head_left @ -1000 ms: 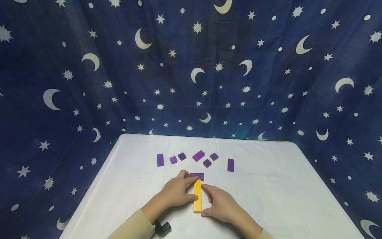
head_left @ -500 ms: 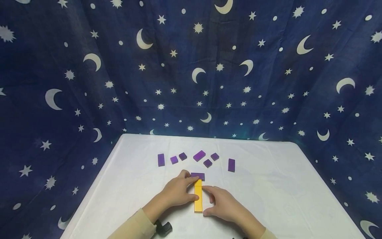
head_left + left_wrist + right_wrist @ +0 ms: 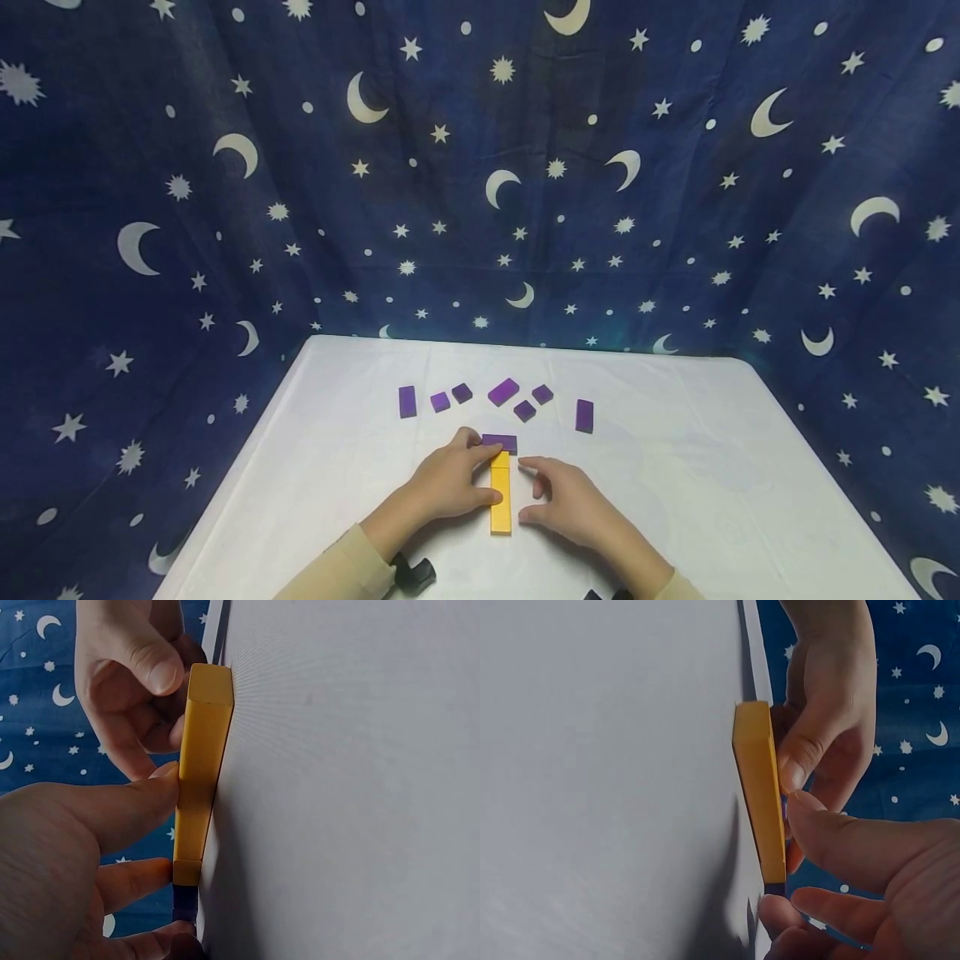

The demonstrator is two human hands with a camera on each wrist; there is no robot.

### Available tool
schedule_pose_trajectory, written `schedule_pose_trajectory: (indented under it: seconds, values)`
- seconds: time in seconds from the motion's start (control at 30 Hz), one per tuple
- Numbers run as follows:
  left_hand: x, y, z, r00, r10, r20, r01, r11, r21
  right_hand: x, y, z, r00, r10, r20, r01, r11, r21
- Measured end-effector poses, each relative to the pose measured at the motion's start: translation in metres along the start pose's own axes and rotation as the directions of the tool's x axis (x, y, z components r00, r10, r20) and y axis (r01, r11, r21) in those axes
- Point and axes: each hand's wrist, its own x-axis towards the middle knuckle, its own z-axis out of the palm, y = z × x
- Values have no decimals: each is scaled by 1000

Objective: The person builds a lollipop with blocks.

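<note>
A long yellow block [image 3: 500, 512] lies on the white table, pointing away from me. A small yellow block [image 3: 499, 460] continues it at the far end. Beyond that, a purple block [image 3: 489, 438] lies crosswise, so the three form a T. My left hand [image 3: 452, 477] rests on them from the left: its thumb touches the long block's top, and its index fingertip is at the small block. In the left wrist view, another fingertip reaches the purple block [image 3: 184, 900]. My right hand [image 3: 570, 500] hovers just right of the yellow blocks, fingers and thumb apart, holding nothing.
Behind the T lie several purple pieces: an upright rectangle [image 3: 407, 402] at left, another rectangle [image 3: 584, 416] at right, a slanted one [image 3: 503, 392] between, and small squares such as this block [image 3: 524, 410]. A dark curtain with moons and stars [image 3: 480, 167] surrounds the table [image 3: 675, 433].
My right hand has drawn away to the right from the yellow block's side, where its fingertips were. My left hand and the blocks hold their places; the head view has shifted slightly.
</note>
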Motion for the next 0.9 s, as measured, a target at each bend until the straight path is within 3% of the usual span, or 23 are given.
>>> schedule_pose_trajectory:
  seconds: [0.23, 0.57, 0.9]
  values:
    - [0, 2, 0, 1000, -10, -2, 10, 1000, -1, 6, 2, -4, 996, 10, -84, -8, 1000, 21]
    - [0, 4, -3, 1000, -13, 6, 13, 1000, -6, 15, 2, -10, 978, 85, -192, -74, 995, 64]
    - [-1, 5, -2, 1000, -8, 4, 8, 1000, -7, 24, 11, -10, 961, 128, -243, -108, 990, 96]
